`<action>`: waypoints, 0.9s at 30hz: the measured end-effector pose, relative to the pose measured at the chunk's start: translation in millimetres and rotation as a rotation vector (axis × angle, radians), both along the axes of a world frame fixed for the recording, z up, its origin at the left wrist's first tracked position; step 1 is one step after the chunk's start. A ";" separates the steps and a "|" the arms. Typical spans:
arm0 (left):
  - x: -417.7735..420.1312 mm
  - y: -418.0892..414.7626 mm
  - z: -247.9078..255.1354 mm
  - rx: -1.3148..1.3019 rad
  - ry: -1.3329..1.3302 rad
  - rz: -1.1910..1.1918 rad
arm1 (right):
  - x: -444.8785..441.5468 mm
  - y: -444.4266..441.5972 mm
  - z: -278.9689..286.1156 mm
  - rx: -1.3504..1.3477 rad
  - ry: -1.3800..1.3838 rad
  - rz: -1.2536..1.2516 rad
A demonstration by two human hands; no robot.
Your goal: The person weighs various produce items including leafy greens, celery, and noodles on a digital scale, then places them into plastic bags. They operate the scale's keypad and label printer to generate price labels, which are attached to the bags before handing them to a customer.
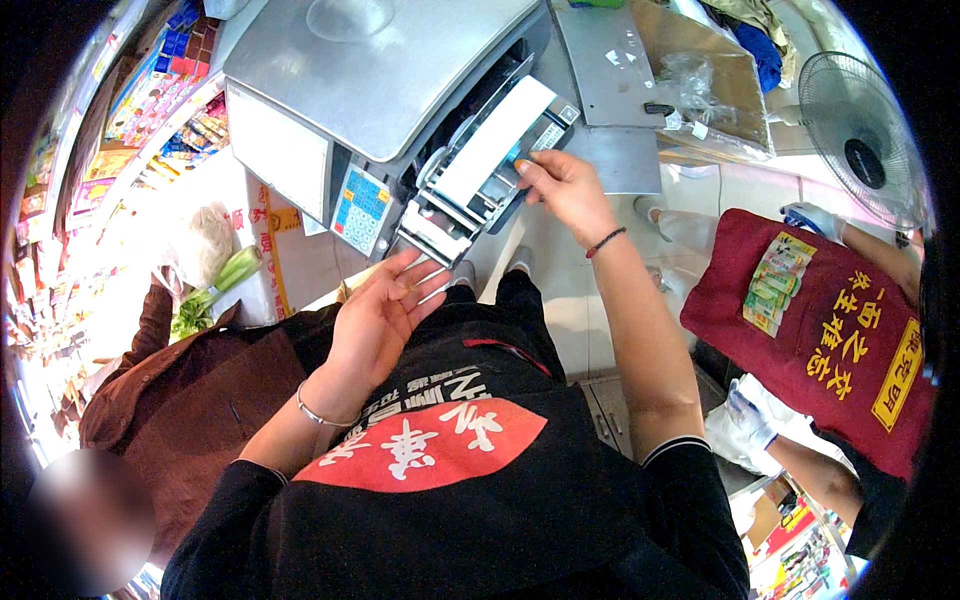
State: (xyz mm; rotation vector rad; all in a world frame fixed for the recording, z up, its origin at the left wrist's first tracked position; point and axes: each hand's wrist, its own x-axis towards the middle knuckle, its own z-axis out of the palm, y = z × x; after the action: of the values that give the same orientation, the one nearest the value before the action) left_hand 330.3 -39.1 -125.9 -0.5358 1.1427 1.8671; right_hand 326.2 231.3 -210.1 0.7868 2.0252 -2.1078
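A label-printing scale with a steel weighing platter (382,75) stands in front of me, its blue keypad (361,210) on the near side. Its printer unit (442,236) is drawn out of the body, exposing a white label strip (495,139) and metal rollers. My right hand (570,191) pinches a small part at the unit's right side, near a blue piece; the fingers partly hide it. Below the unit's front end, my left hand (379,319) is turned palm up with fingers spread. It appears to hold nothing, and whether its fingertips touch the unit is unclear.
A person in brown stands at left beside a plastic bag (206,232) and celery (225,281). At right, a person in a red apron (810,337) wears gloves. A fan (862,142) and cardboard box (712,82) stand at upper right. Packaged goods (161,97) line the left.
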 end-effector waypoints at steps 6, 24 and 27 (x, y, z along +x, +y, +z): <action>-8.3 24.7 13.9 0.116 0.147 -0.073 | 46.7 -31.7 -3.8 0.182 0.359 0.006; -15.3 14.1 7.8 -0.024 0.282 -0.164 | 40.4 -69.4 14.1 0.680 0.461 -0.044; -17.0 9.4 7.9 -0.017 0.262 -0.150 | 40.1 -69.4 13.7 0.677 0.453 -0.039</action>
State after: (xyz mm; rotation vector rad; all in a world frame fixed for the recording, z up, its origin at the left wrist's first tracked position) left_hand 313.3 -29.6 -117.9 -0.2107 1.3319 1.8347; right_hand 366.3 161.9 -196.3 0.4197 3.0573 -1.7140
